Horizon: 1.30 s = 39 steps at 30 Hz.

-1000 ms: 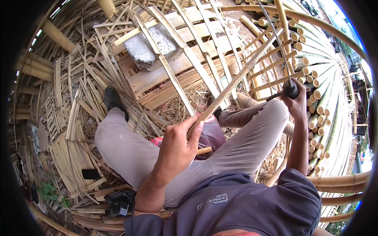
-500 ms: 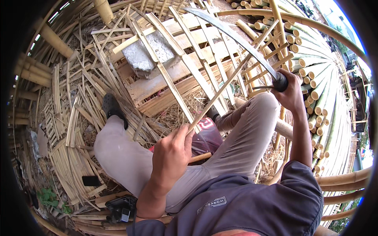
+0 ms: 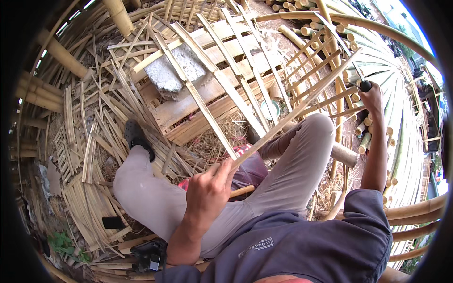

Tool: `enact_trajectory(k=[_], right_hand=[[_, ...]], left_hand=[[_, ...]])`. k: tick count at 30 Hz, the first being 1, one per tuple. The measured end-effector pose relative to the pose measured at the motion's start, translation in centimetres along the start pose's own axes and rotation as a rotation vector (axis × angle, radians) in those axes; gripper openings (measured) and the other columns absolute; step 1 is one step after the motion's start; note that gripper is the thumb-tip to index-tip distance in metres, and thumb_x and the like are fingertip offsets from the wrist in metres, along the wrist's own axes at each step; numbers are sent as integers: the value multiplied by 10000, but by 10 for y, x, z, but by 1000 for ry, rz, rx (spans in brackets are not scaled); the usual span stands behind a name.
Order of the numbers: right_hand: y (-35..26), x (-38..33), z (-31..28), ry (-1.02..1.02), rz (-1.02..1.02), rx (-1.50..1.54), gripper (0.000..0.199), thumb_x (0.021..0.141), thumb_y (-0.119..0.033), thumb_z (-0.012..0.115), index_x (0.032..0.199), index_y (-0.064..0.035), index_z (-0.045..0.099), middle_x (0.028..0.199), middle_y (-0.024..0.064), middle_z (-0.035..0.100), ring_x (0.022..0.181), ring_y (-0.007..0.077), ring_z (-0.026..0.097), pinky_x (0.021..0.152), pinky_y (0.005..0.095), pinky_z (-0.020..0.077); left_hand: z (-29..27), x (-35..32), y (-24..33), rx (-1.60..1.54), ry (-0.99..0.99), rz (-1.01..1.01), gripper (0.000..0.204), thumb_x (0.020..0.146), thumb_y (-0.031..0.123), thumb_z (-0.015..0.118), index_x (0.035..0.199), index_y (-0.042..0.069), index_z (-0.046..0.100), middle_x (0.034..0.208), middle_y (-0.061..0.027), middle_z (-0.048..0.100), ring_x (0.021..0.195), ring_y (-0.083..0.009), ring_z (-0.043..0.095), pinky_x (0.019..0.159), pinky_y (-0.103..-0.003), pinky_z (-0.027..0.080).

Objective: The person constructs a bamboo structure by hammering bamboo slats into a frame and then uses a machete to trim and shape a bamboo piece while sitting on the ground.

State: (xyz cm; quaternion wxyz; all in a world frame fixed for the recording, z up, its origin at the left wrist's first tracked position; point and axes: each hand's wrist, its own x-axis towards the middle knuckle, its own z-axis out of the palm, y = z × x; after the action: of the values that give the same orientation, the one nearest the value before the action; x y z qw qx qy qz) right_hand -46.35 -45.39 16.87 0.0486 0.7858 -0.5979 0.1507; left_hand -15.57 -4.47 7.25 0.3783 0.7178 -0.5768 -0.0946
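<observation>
My left hand [image 3: 210, 188], low in the middle, is closed round the near end of a long bamboo strip [image 3: 293, 113]. The strip slants up and away to the right, its far end near the blade. At the right, my right hand [image 3: 373, 99] grips the black handle of a long curved machete [image 3: 365, 86]. Its blade is seen nearly edge-on, pointing away and to the left. From this angle I cannot tell whether blade and strip touch. A short wooden stick [image 3: 242, 191] lies by my lap, just right of my left hand.
Split bamboo strips lean over a wooden crate [image 3: 181, 113] with a concrete block [image 3: 174, 71] on it. More strips litter the left. A bamboo lattice [image 3: 314, 78] stands ahead of my right knee; cut poles [image 3: 377, 89] are stacked at the right. A dark phone-like slab [image 3: 113, 222] lies left.
My right hand has moved right and outward with the machete, turning the blade edge-on. The bamboo strip in my left hand now points further right; that hand has barely moved.
</observation>
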Motion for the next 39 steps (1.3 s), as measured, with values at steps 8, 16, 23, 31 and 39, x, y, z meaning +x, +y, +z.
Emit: enact_trajectory(k=[8,16,23,31,39], right_hand=[[-5,-65,13,-110,32,383,161,662,-65,644,793,19,605,651,75,595,595,175,575,584,336,455],[7,-123,63,-582,324,1210,205,782,-94,654,958,-5,598,892,124,697,757,156,657,655,260,504],[38,-122,58,-376,557,906,319,824,-143,641,1095,20,594,1081,128,683,855,207,696,677,323,564],[25,-138,55,-88,476,960,215,827,-83,645,1012,23,610,917,91,648,754,161,651,630,289,556],[-48,-116,26,-76,-82,667,248,762,-153,770,846,-9,587,623,11,557,539,98,541,521,263,431]], left_hand=[[4,14,-3,-63,25,-113,113,909,44,632,995,-28,615,762,-200,640,653,-372,648,548,-430,483],[-5,21,1,-259,53,-263,159,974,121,572,906,-23,580,660,-212,586,616,-409,604,527,-458,430],[-8,18,1,-181,99,-232,196,970,164,597,933,-27,622,613,-154,592,516,-262,600,516,-382,425],[-10,18,3,-232,26,-295,152,944,147,625,929,-2,596,702,-189,629,644,-373,640,560,-442,470],[-4,18,2,-157,-49,-286,244,962,231,615,879,12,546,660,-188,607,644,-400,630,566,-476,458]])
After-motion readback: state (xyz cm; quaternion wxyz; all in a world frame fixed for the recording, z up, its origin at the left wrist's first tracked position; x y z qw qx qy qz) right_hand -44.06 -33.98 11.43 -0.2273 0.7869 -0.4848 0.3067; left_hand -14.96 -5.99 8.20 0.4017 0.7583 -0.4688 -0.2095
